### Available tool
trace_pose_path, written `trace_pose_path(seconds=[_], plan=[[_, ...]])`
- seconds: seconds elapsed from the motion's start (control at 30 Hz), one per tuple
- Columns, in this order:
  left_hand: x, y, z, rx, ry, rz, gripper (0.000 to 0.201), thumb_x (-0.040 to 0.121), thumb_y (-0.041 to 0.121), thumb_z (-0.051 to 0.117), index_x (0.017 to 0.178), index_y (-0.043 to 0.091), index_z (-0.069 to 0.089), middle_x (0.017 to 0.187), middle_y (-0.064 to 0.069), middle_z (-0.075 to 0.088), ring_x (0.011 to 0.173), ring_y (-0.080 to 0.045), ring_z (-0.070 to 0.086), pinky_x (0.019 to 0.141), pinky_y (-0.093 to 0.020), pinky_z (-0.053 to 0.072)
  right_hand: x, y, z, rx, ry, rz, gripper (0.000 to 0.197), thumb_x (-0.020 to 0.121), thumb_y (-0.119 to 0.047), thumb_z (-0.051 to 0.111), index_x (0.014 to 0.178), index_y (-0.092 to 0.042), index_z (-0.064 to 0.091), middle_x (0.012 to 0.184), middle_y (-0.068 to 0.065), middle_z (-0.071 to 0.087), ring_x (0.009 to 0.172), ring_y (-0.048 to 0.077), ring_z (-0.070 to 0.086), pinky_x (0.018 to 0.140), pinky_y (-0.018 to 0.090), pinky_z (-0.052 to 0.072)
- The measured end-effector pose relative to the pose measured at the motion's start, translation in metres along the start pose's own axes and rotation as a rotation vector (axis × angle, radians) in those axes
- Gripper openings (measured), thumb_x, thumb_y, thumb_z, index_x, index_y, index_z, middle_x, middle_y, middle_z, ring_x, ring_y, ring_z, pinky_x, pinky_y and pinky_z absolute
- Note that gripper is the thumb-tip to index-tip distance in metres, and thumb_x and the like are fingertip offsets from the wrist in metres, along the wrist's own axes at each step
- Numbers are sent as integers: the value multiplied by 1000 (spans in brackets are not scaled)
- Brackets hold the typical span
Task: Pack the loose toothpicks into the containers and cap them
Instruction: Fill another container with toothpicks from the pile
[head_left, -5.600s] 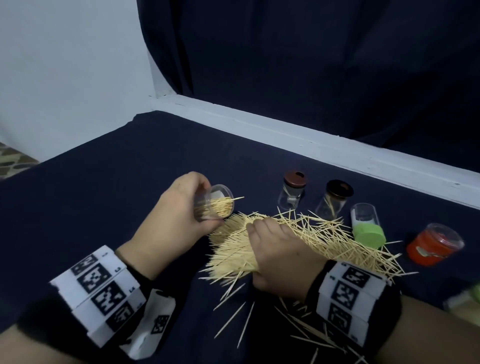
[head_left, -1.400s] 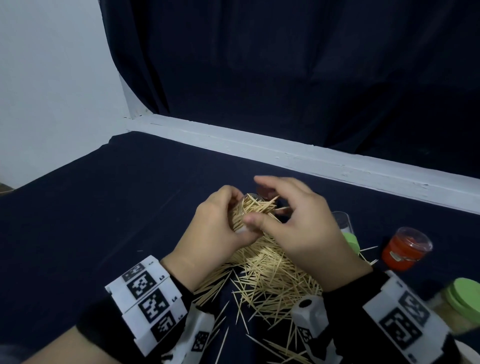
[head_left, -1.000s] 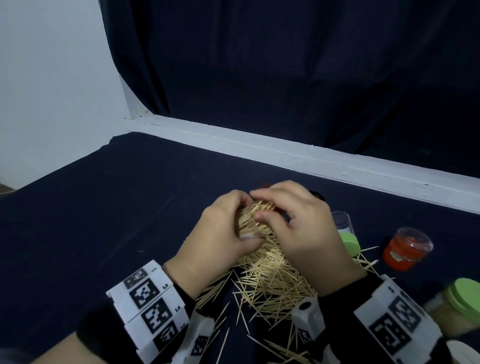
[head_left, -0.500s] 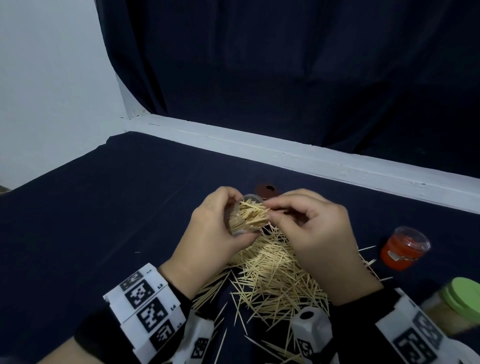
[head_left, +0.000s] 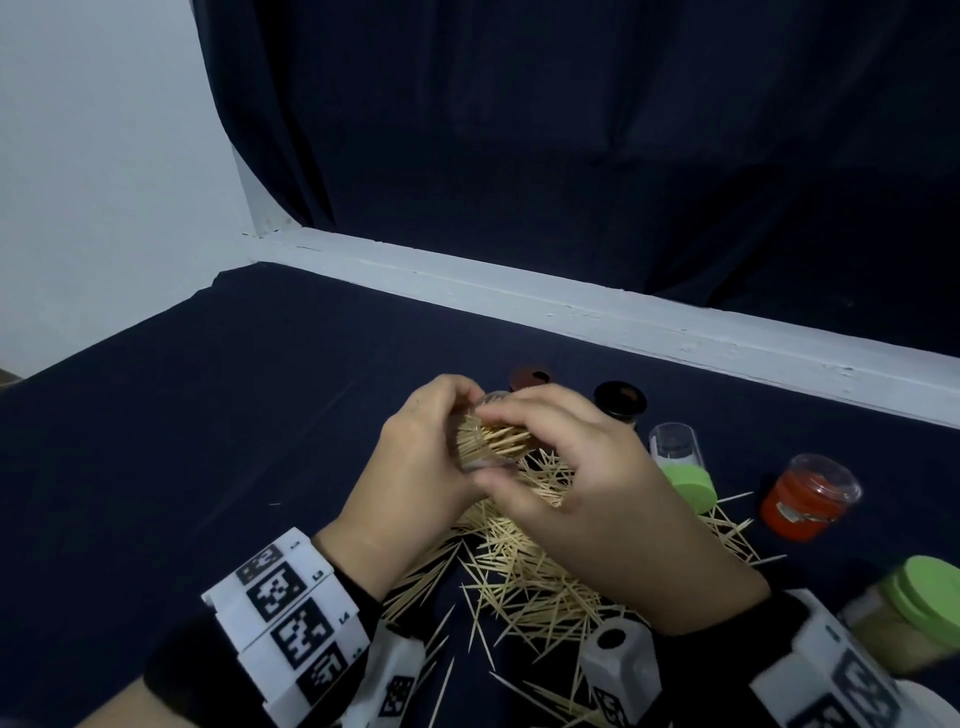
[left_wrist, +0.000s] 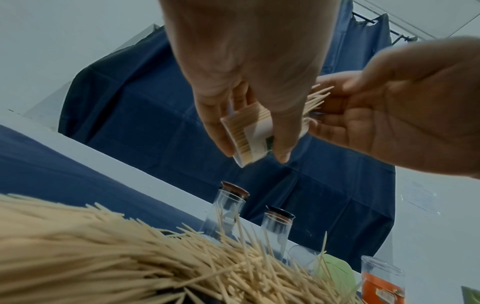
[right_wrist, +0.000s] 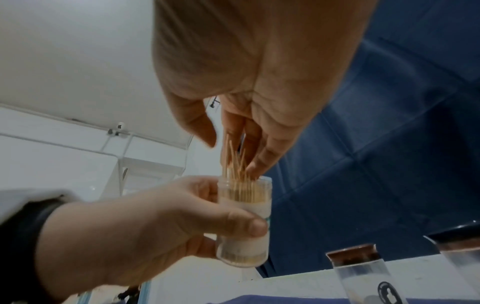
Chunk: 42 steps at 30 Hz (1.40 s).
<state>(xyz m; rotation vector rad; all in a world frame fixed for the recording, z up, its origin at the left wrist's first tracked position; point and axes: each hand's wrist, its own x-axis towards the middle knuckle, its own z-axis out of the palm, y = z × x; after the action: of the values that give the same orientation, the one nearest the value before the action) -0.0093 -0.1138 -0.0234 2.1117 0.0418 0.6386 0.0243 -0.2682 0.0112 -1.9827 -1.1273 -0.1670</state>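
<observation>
My left hand (head_left: 415, 467) grips a small clear container (right_wrist: 244, 216) tilted above the table, packed with toothpicks. A bunch of toothpicks (right_wrist: 235, 162) sticks out of its mouth. My right hand (head_left: 571, 457) sits at that mouth: its fingers lie against the protruding ends, one fingertip at the rim, and the thumb stands a little apart. The left wrist view shows the container (left_wrist: 246, 135) between my left thumb and fingers, with the right hand (left_wrist: 402, 107) at the toothpick tips. Under both hands a loose toothpick pile (head_left: 524, 566) is spread on the dark cloth.
Behind the hands stand a brown-capped jar (head_left: 530, 376) and a black-capped jar (head_left: 621, 400). To the right are a clear container with a green cap (head_left: 680, 467), a red container (head_left: 808, 496) and a green-lidded jar (head_left: 914, 608). A white ledge (head_left: 571, 306) borders the far side.
The right hand has gone from pinching a bunch at the container's mouth to lying over the protruding ends. The left hand keeps holding the container, now filled further.
</observation>
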Motion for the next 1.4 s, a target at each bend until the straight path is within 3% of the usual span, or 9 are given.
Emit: trace_pose_path(seconds=[0.13, 0.3, 0.43, 0.6, 0.83, 1.03, 1.2, 1.3, 1.4], plan=[[-2, 1, -1, 24, -11, 13, 48, 61, 21, 86, 98, 26, 56, 96, 11, 58, 90, 1, 56, 70, -11, 45, 2, 13, 3, -143, 208, -71, 14, 83, -12, 63, 92, -13, 73, 92, -7, 62, 90, 8, 58, 83, 13, 42], [-6, 9, 1, 14, -47, 35, 44, 62, 26, 82, 96, 30, 55, 96, 10, 58, 88, 0, 57, 68, -10, 45, 2, 11, 8, -144, 236, -115, 17, 82, -6, 63, 95, -11, 73, 92, -3, 63, 90, 12, 59, 80, 21, 47], [-2, 7, -2, 14, 18, 54, 48, 61, 27, 83, 97, 34, 52, 98, 11, 58, 92, 1, 56, 71, -12, 47, 1, 10, 2, 29, 241, -68, 28, 81, -8, 65, 107, -16, 72, 104, -7, 64, 100, 5, 58, 85, 16, 45], [2, 5, -6, 14, 63, 40, 51, 61, 24, 88, 100, 28, 55, 98, 12, 58, 91, 0, 58, 72, -19, 53, 0, 12, -3, 38, 379, -60, 15, 75, -6, 78, 89, -11, 75, 83, -3, 64, 72, 5, 59, 63, 12, 46], [-2, 2, -2, -20, 51, 77, 47, 61, 22, 82, 96, 33, 53, 99, 11, 58, 92, -1, 58, 70, -14, 49, 1, 8, 12, -103, 245, -127, 20, 82, -7, 64, 99, -11, 74, 92, -3, 61, 90, 10, 57, 81, 8, 41], [-1, 2, -3, -33, 60, 77, 49, 62, 21, 83, 99, 33, 52, 100, 12, 57, 92, 3, 57, 70, -11, 48, 1, 4, 7, 23, 398, -1, 35, 76, -27, 74, 109, -17, 68, 98, -8, 60, 89, 3, 56, 78, 13, 45], [-2, 2, -3, -43, 66, 110, 49, 61, 20, 81, 100, 32, 54, 102, 10, 58, 93, -3, 59, 72, -15, 50, 0, 5, 15, -133, 343, -172, 16, 82, -10, 67, 96, -10, 75, 94, -3, 66, 93, 11, 58, 85, 14, 44], [-1, 1, -5, -33, 80, 138, 54, 61, 15, 86, 102, 30, 55, 104, 9, 58, 95, -1, 59, 73, -17, 51, 0, 9, 12, -158, 356, -164, 12, 79, -6, 70, 90, -10, 76, 89, -1, 62, 87, 8, 55, 78, 7, 40], [-3, 1, -5, -10, 67, 165, 56, 61, 16, 88, 107, 24, 57, 106, 10, 59, 99, -4, 59, 76, -22, 53, 0, 12, 6, -128, 448, -123, 10, 78, -1, 74, 84, -9, 75, 83, -2, 64, 79, 6, 58, 71, 12, 45]])
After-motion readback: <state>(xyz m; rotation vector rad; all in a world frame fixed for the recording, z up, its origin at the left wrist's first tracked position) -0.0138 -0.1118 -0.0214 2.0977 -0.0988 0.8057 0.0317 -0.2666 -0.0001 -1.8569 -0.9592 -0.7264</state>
